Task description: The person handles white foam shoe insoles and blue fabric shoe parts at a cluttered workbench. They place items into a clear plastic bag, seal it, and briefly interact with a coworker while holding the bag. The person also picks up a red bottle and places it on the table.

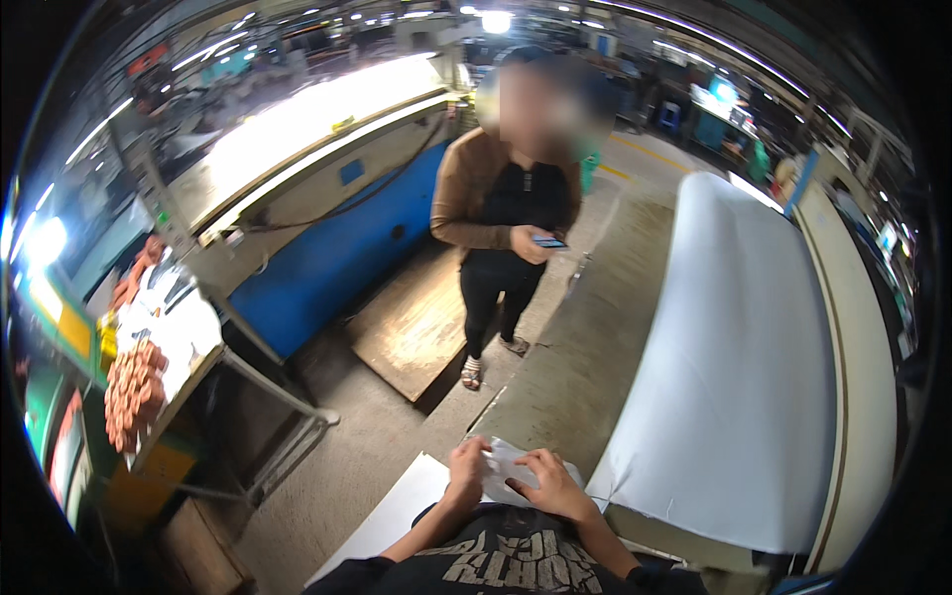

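Close in front of my body, a crumpled, translucent whitish piece of thin plastic (503, 468) spans the space between my two hands. My left hand (464, 476) is closed, with its fingertips pinching the plastic's left side. On the other side, my right hand (551, 484) curls its fingers and thumb round the right part of it. Whether the piece is a bag or a loose sheet, I cannot tell. A flat white sheet (387, 511) lies under and left of my left forearm.
A large white sheet (734, 347) drapes over a long bench at the right, beside a grey-green worn surface (585, 337). Ahead stands a person (506, 198) holding a phone (548, 242). At left, a table (203, 362) bears stacked orange-pink rolls (135, 397); behind is a blue-sided machine (327, 263).
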Demonstrator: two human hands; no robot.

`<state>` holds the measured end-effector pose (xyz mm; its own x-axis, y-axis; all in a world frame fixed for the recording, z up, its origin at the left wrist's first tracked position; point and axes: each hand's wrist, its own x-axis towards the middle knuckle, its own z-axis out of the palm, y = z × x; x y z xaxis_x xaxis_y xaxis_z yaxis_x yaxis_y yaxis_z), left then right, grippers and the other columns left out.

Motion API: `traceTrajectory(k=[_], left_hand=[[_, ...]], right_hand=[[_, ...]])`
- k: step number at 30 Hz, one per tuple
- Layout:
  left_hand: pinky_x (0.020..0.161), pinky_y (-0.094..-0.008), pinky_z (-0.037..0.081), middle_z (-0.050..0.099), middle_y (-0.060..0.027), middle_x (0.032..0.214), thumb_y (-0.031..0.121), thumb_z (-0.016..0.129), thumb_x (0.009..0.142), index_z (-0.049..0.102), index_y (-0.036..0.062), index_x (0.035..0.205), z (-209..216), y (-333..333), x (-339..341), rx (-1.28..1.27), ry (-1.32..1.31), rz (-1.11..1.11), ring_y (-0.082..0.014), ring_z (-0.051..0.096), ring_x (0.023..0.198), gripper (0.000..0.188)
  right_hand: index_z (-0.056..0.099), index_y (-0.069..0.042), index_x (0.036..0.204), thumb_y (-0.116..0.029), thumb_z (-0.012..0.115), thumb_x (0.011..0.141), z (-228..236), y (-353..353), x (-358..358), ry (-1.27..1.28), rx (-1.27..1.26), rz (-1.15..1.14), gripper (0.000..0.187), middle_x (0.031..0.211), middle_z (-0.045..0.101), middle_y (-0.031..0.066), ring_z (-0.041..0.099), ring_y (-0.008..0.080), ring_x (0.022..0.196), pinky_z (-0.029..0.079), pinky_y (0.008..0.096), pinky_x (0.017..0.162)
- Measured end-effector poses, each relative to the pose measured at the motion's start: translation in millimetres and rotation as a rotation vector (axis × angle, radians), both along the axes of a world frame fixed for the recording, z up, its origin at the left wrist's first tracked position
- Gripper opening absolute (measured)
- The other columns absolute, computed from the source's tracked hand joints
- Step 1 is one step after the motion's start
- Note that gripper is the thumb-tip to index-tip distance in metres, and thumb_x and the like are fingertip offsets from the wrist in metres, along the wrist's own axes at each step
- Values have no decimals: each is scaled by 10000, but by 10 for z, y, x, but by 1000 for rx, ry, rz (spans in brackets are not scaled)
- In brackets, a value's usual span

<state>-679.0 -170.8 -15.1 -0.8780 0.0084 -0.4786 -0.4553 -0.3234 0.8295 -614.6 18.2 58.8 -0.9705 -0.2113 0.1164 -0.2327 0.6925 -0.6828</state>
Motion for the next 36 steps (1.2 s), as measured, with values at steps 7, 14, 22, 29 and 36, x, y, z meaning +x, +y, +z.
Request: traceTrajectory(k=[7, 14, 22, 29, 36], left_hand=[[836, -317, 516, 679, -77, 970, 348, 477, 1160, 631, 19, 1038, 50, -7, -325, 39, 370, 62, -150, 614, 909, 383], [1248, -738, -92, 623, -91, 1519, 474, 777, 905, 598, 180, 1491, -183, 507, -258, -788, 954, -1049, -383, 333, 1600, 680], [1266, -733, -44, 744, -20, 1332, 470, 782, 828, 771, 166, 1233, -317, 667, -429, -864, 1024, -851, -334, 551, 1441, 506], [1226, -655, 184, 790, -49, 1190, 482, 749, 828, 817, 155, 1082, -608, 785, -517, -964, 958, -845, -298, 666, 1256, 419], [1135, -618, 309, 793, -75, 1195, 518, 681, 852, 837, 150, 1108, -649, 1039, -685, -1145, 736, -943, -308, 686, 1163, 475]], right_hand=[[532, 38, 1486, -314, 723, 1042, 1050, 1382, 14, 67, -62, -461, 598, 1254, 685, 233, 702, 321, 1063, 589, 454, 932], [282, 28, 1649, -418, 658, 1018, 3162, 3175, 925, -61, 513, -1271, 859, 906, 799, 187, 777, 335, 740, 631, 480, 720], [-4, -33, 1720, -284, 605, 1008, 3997, 4617, 2320, -252, 654, -1707, 970, 851, 785, 200, 755, 262, 613, 587, 409, 563], [-26, -85, 1733, -215, 555, 957, 4178, 4465, 2263, -381, 541, -1849, 978, 821, 786, 189, 725, 227, 584, 546, 392, 525], [16, -100, 1737, -192, 567, 924, 4171, 4400, 1721, -470, 581, -1842, 986, 794, 777, 159, 706, 212, 591, 541, 379, 534]])
